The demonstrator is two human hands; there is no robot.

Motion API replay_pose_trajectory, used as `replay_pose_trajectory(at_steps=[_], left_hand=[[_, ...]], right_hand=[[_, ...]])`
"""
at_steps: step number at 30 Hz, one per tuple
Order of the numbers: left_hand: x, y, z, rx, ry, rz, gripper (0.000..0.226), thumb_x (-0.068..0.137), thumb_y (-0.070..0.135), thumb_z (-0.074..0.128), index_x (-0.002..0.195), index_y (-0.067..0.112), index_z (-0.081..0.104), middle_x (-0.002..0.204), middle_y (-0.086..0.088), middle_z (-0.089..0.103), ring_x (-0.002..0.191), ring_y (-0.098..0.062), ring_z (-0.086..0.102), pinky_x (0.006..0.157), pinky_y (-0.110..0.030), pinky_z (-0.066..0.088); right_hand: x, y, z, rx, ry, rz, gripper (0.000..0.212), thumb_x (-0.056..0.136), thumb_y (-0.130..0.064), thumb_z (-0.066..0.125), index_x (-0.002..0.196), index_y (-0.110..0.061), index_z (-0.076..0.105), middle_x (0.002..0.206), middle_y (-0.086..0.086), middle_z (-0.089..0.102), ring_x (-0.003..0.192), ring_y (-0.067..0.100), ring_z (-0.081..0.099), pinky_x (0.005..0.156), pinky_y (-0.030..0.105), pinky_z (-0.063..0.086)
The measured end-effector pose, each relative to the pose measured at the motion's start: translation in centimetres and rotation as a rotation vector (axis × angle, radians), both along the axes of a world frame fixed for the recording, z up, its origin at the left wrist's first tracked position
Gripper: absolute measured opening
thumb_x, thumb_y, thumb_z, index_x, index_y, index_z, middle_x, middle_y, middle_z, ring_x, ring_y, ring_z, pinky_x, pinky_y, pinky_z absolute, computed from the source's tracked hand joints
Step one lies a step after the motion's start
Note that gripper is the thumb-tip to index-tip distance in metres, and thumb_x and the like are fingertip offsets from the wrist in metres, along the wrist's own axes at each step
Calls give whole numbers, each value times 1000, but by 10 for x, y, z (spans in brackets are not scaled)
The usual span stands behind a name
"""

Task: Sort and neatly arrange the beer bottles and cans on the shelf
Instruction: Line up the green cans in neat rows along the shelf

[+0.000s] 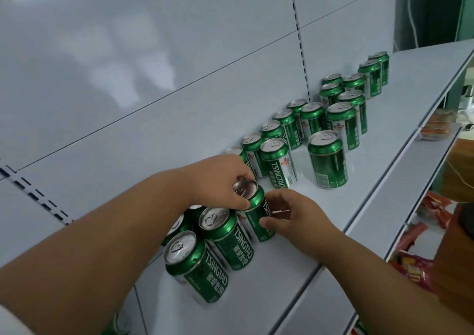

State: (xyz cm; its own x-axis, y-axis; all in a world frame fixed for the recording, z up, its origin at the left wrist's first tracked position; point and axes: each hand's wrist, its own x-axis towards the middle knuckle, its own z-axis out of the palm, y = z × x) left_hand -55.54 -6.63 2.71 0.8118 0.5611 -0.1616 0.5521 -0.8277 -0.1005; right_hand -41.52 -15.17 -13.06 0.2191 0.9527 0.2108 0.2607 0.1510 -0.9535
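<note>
One green Tsingtao can [252, 207] sits on the white shelf [364, 178], long axis near vertical, silver top up and tipped slightly toward the back panel [154, 78]. Both hands on it: left hand [225, 178] comes over the top, thumb and fingers curled on the rim; right hand [295, 216] holds the lower body from the aisle side, thumb pressed on the label. Grip on each side is closed on the can, not wide. Two more upright cans [225, 232] touch it on the near side. Beyond it, a loose run of upright cans [331, 109] along the back panel, one lone can [327, 159] nearer the shelf edge. Red snack packets [410, 268] on the lower shelf.
</note>
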Motion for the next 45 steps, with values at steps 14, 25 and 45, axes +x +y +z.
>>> replay_pose_trajectory(at_steps=[14,25,45], left_hand=[[33,30,11,-106,-216,157,28,90,39,67,116,31,60,102,18,60,85,4,57,67,-14,40],[98,72,-11,17,-80,214,56,91,49,60,141,27,47,134,0,58,116,-18,54,89,-26,38],[74,77,10,208,145,447,73,80,81,40,74,14,65,65,-2,63,63,-17,60,57,-32,44]], right_hand=[[25,12,9,-21,-81,-228,39,94,-26,61,132,-21,53,121,-6,55,109,9,55,94,25,44],[46,47,6,-98,-121,-86,72,96,-24,54,156,-16,13,160,5,22,146,20,22,119,40,26],[47,76,16,-16,-256,68,55,78,-39,76,127,-30,52,112,-4,49,111,16,50,97,34,46]])
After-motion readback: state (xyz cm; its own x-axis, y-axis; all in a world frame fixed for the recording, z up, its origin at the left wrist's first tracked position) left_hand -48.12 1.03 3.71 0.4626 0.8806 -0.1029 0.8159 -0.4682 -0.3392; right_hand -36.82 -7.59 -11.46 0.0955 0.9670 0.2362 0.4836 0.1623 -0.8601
